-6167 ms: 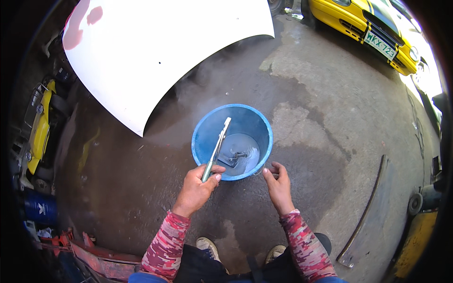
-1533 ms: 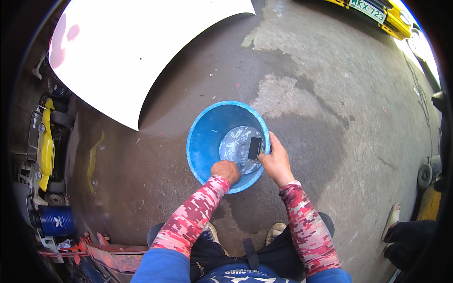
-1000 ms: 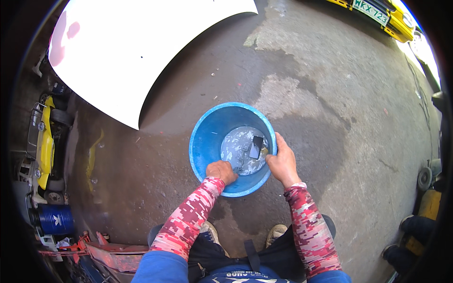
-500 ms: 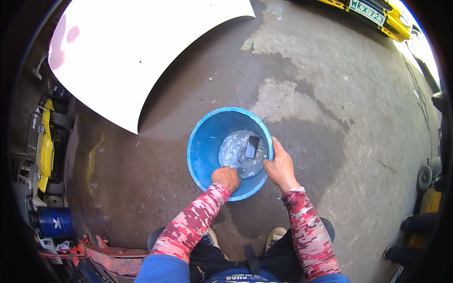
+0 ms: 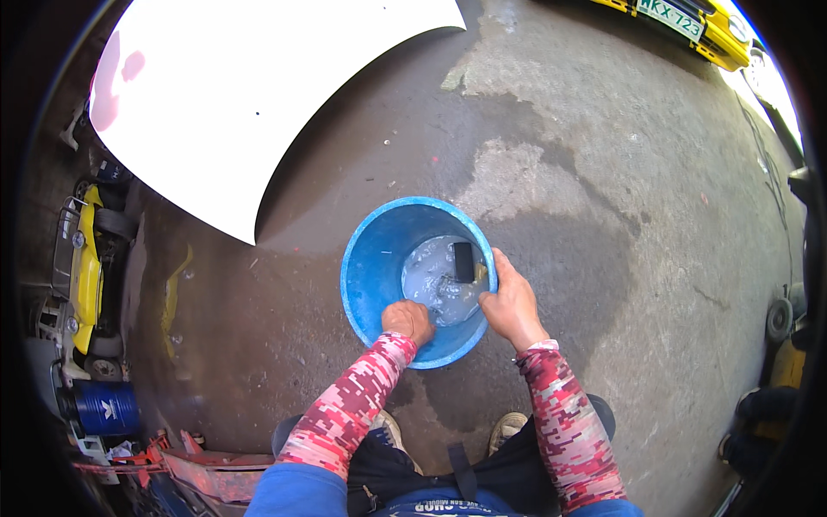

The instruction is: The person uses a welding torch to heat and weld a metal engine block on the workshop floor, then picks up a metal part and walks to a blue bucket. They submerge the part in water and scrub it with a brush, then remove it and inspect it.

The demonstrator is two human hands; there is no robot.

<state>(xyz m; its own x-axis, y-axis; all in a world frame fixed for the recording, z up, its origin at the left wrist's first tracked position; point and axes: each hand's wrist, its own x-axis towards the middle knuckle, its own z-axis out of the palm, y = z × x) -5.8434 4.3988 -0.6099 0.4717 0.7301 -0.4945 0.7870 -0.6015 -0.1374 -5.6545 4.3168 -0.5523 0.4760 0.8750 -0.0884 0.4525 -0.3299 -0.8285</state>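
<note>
A round blue bucket [image 5: 366, 250] stands on the floor in front of my feet, with cloudy, rippling water [image 5: 424, 267] in its bottom. Fingers curled, my left hand [image 5: 408, 321] reaches inside over the near left part of the rim. What it holds, if anything, is hidden below the knuckles. My right hand [image 5: 513, 302] grips the bucket's right rim, thumb on the inner side and fingers outside. A small black rectangular block [image 5: 464, 262] lies in the water toward the right wall, beside something yellowish that is too small to name.
A large white curved panel [image 5: 207, 103] fills the far left. Wet patches mark the concrete floor [image 5: 680, 224]. Yellow vehicles stand at the left [image 5: 86, 276] and far right [image 5: 719, 39]. A blue drum [image 5: 108, 407] and red metal parts [image 5: 211, 474] are at the near left.
The black block has turned more upright and shifted slightly right in the water. My left hand has moved slightly left and up. My right hand keeps its grip on the rim.
</note>
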